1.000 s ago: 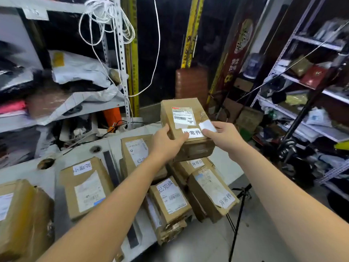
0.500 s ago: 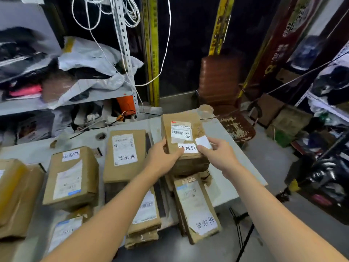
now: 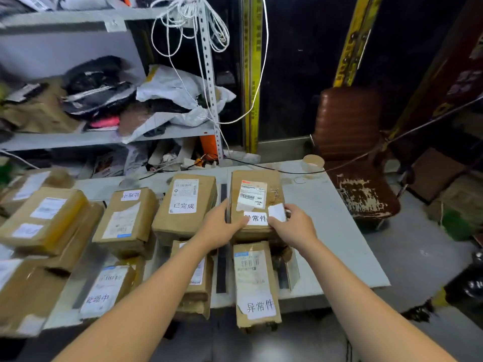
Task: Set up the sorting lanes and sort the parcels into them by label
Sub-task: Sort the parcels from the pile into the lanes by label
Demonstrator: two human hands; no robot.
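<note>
The left hand (image 3: 222,227) and right hand (image 3: 294,229) are clamping one parcel (image 3: 254,194) by its near corners, at the far end of the rightmost lane on the table (image 3: 326,218), just beyond another box (image 3: 256,283) wearing the same label. Black tape strips (image 3: 221,273) are marking the lanes and most boxes are lying in rows, so the job is seeming nearly done
</note>
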